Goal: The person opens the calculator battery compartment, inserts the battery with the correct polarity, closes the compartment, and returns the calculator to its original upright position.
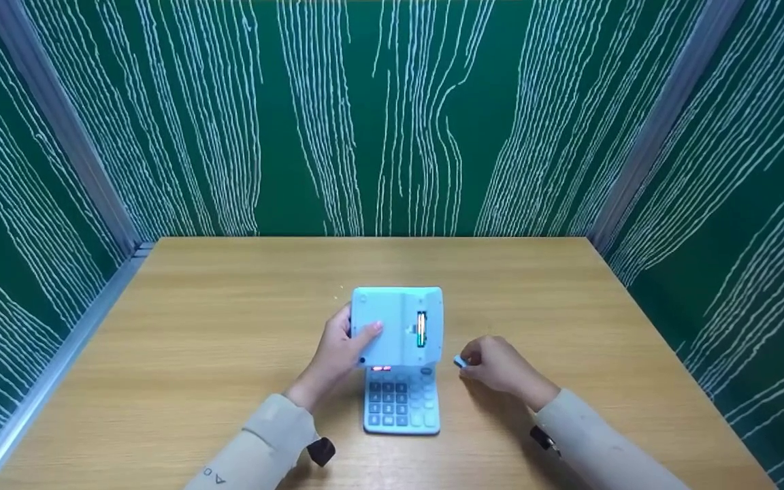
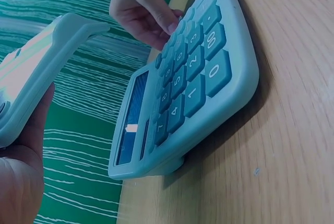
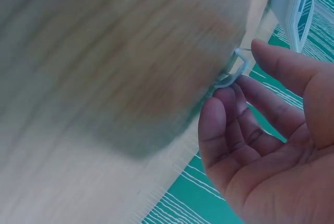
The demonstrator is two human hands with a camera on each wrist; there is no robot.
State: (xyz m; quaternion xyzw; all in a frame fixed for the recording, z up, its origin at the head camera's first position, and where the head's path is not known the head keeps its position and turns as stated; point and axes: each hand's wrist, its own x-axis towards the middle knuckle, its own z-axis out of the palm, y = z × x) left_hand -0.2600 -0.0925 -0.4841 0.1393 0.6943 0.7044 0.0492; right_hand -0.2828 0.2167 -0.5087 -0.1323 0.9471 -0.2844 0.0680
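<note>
My left hand (image 1: 334, 350) grips a pale blue calculator (image 1: 382, 309) with its back turned up, the thumb lying across that back. An uncovered battery slot near its right end shows a battery (image 1: 421, 329) inside. Beneath and nearer to me a second calculator (image 1: 425, 423) lies keys up on the table; the held one hides its top part in the head view. To the right, just above the table, my right hand (image 1: 501, 367) pinches a small pale blue piece (image 3: 241, 70) that looks like a battery cover. The left wrist view shows the lying calculator's dark keys (image 2: 195, 62) and display (image 2: 133, 119).
The wooden table (image 1: 229, 292) stretches around both hands. Green panels (image 1: 480, 122) with white wavy lines enclose its back and sides, with metal posts (image 1: 657, 116) at the corners. Dark straps (image 1: 322, 450) sit at both sleeve cuffs.
</note>
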